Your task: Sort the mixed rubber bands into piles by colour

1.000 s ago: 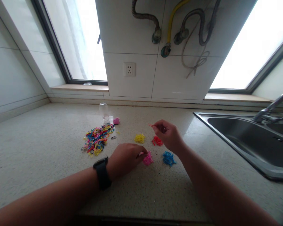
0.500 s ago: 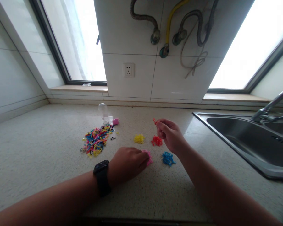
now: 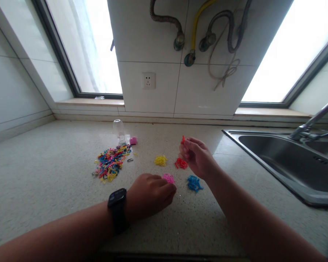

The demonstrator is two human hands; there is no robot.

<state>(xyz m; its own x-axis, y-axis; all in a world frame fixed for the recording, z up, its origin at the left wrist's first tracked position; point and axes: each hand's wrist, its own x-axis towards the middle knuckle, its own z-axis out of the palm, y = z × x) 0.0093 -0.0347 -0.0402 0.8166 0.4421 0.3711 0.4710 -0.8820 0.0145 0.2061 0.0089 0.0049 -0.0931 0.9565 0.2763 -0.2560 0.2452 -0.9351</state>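
On the speckled pale stone counter (image 3: pixel 57 156), the multicoloured heap of thin loops (image 3: pixel 110 162) lies left, with the clear rounded bottle (image 3: pixel 118 131) and small pink lump (image 3: pixel 133 141) behind it. Rightward, the yellow loop pile (image 3: pixel 160 160) is left of the red loop pile (image 3: pixel 182 163); before them, the pink loop pile (image 3: pixel 168 178) lies left of the blue loop pile (image 3: pixel 194 183). The left hand (image 3: pixel 150 194) is at the pink pile's front, the right hand (image 3: pixel 196 154) beside the red pile. The grey metal sink (image 3: pixel 232 134) sits far right in the counter.
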